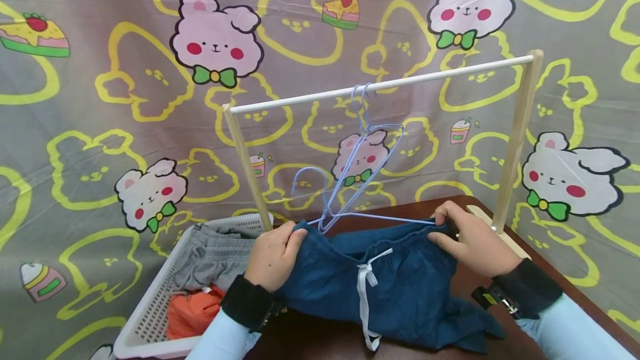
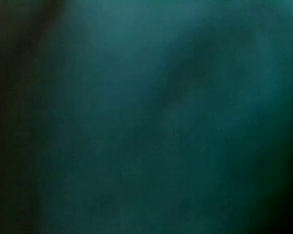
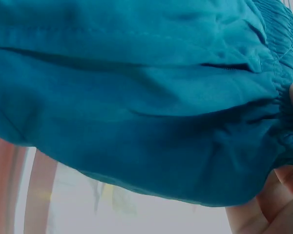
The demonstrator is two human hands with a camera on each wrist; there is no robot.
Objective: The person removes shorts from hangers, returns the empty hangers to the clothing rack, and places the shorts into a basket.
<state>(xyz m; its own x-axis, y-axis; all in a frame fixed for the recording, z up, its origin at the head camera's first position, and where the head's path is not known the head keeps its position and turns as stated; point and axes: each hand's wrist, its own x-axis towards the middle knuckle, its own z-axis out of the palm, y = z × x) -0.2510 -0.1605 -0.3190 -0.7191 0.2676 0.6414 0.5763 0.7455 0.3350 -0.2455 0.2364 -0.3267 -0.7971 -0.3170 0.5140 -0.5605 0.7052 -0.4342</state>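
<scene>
Dark blue pants (image 1: 415, 288) with an elastic waist and a white drawstring (image 1: 366, 293) are stretched between both hands over the table. A light purple wire hanger (image 1: 392, 218) lies along the waistband, its hook pointing up and to the left. My left hand (image 1: 272, 254) pinches the left end of the waistband between thumb and fingers. At the opposite end, my right hand (image 1: 475, 240) grips the waistband beside the hanger's right end. Blurred blue-green cloth (image 2: 136, 122) fills the left wrist view. In the right wrist view, fingers (image 3: 281, 195) hold the gathered waistband.
Behind the pants stands a rack with a white rail (image 1: 435, 75) and wooden posts (image 1: 517, 138). More purple wire hangers (image 1: 385, 163) hang from it. A white basket (image 1: 137, 321) at left holds grey clothing (image 1: 215, 257) and orange clothing (image 1: 192, 315). A patterned curtain (image 1: 310, 32) backs the brown table (image 1: 445, 204).
</scene>
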